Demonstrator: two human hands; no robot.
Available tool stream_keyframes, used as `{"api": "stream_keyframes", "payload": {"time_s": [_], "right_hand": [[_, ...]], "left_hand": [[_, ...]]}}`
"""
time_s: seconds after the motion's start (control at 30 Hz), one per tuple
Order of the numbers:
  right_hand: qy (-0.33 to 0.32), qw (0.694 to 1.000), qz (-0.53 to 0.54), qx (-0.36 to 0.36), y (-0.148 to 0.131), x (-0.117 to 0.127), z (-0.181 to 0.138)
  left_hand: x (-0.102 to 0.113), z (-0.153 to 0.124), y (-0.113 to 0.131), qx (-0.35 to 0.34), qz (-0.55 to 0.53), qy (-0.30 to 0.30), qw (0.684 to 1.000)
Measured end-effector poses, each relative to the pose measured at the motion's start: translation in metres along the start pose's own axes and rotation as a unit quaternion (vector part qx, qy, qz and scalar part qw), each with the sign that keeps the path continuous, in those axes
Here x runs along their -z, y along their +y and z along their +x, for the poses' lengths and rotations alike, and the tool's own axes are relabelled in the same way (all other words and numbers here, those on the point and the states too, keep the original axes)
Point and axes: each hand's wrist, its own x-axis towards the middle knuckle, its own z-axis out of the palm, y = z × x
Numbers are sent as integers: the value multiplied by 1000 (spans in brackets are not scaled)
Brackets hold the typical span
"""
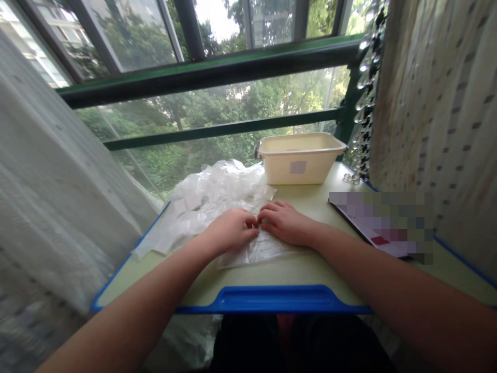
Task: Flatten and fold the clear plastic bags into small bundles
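Note:
A clear plastic bag (272, 252) lies flat near the front middle of the table. My left hand (233, 229) is over its left part, fingers curled toward the thumb in a pinch on the film. Close beside it, my right hand (285, 223) has its fingers bent over the bag's upper edge, the thumb near the left hand's fingertips. What lies between the fingertips is small and partly hidden. Behind and left of my hands spreads a loose heap of crumpled clear plastic bags (194, 199).
A cream plastic bin (297, 168) with a small label stands at the back. At the right lies a flat purplish item (382, 228), partly blurred out. The pale table (202, 285) has a raised blue edge. Curtains (435, 114) hang at both sides, with a railing and windows behind.

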Motion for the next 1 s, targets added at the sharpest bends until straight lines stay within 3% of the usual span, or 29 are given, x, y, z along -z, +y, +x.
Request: {"api": "stream_keyframes", "payload": {"time_s": [0.17, 0.53, 0.73, 1.0], "right_hand": [[5, 1000, 10, 2, 2, 1, 1], [18, 999, 32, 10, -2, 7, 3], [23, 992, 119, -47, -5, 16, 2], [-33, 960, 232, -156, -8, 25, 4]], "left_hand": [[-3, -1, 1, -5, -63, 4, 998], [-8, -2, -2, -8, -44, 36, 998], [-6, -2, 3, 13, -85, 62, 994], [-1, -2, 3, 48, -212, 52, 975]]}}
